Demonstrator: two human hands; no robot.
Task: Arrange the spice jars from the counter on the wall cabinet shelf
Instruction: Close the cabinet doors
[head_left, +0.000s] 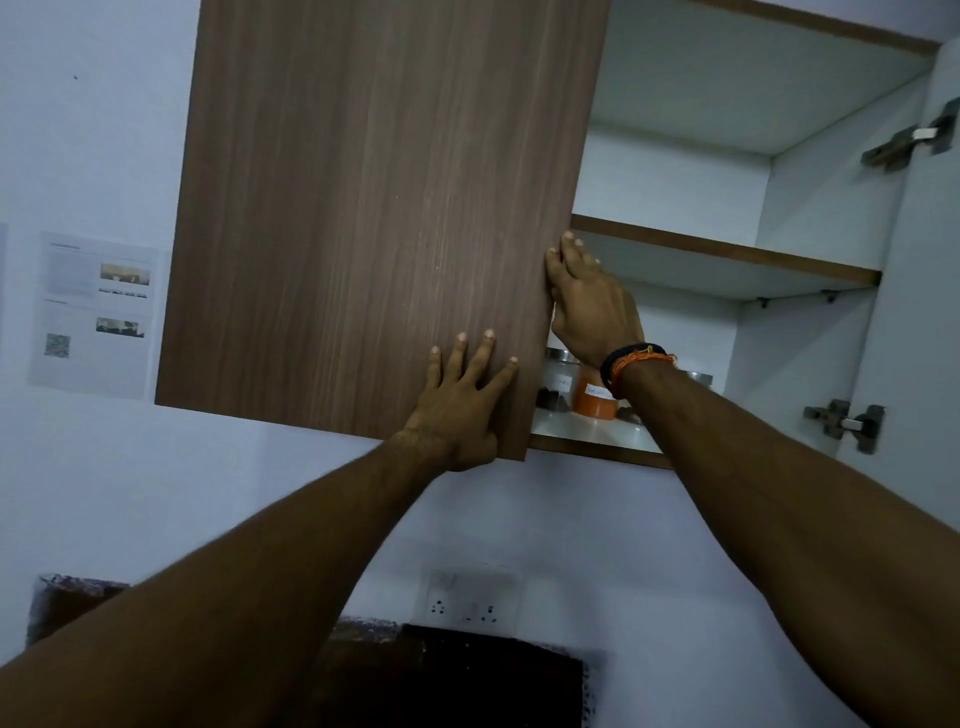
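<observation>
While both hands press on the one brown cabinet door, the left hand lies flat with fingers spread and the right hand curls around its edge. Two spice jars stand upright on the bottom shelf, just behind the right wrist.

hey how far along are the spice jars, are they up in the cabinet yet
Done: at least two jars stand on the bottom shelf, an orange-filled jar and a dark one; the right arm may hide more. In hand: no jar; the left hand lies flat on the door, the right hand grips its edge. Left: unclear, the counter is out of view.
</observation>
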